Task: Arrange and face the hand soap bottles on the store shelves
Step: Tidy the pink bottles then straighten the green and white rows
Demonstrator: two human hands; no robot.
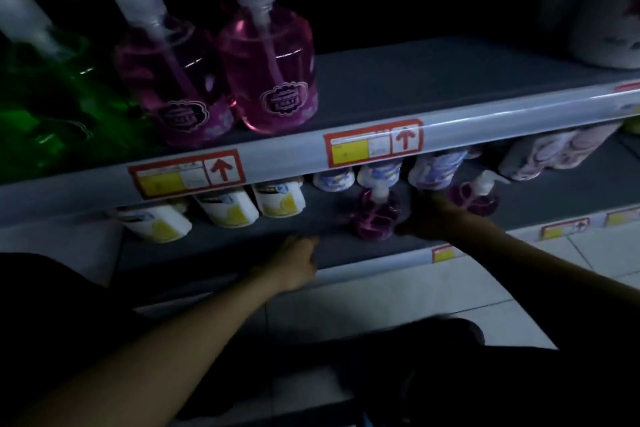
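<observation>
Head view: purple soap bottle [375, 215] just left of right hand [429, 217], which seemingly grips it.

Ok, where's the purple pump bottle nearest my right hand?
Head view: the purple bottle stands on the lower shelf, right of centre, just left of the right hand and in front of the white-and-purple bottles.

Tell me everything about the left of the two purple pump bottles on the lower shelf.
The small clear plastic bottle of purple liquid has a white pump top and stands upright on the grey lower shelf. The right hand meets its right side; the grip is too dark to judge.
</observation>
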